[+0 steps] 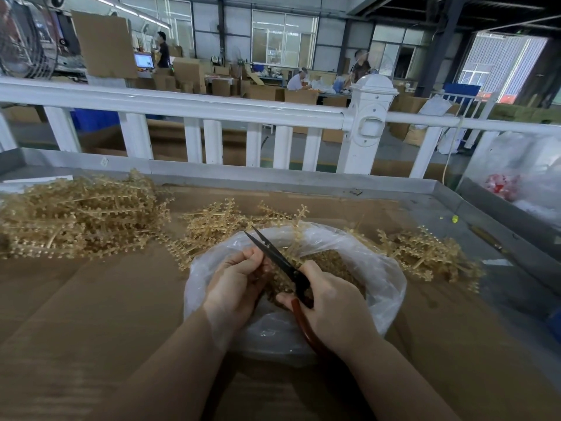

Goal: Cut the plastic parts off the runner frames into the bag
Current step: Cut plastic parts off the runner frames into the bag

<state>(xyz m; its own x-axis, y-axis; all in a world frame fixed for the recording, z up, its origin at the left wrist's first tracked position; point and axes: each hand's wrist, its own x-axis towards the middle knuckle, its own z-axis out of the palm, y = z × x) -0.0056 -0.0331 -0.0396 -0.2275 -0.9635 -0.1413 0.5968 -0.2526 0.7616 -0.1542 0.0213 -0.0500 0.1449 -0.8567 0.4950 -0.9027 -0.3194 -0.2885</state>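
Snipping over the clear bag (pixel 379 287), right hand (pixel 337 308) closed round the red-handled scissors (pixel 280 262), blades parted toward 11 o'clock; left hand (pixel 236 281) pinching a tan runner frame (pixel 299 229) that rises toward 12. Risk: blades just beside the left fingertips (pixel 253 258), could nick them; snipped parts could jump the rim onto the cardboard (pixel 91 299). More frames piled at 10 o'clock (pixel 79 214) and 2 o'clock (pixel 425 253); no readable writing anywhere

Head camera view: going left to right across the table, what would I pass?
Big heap of runner frames → smaller heap → clear bag with both hands and scissors over it → another heap of frames → white bags.
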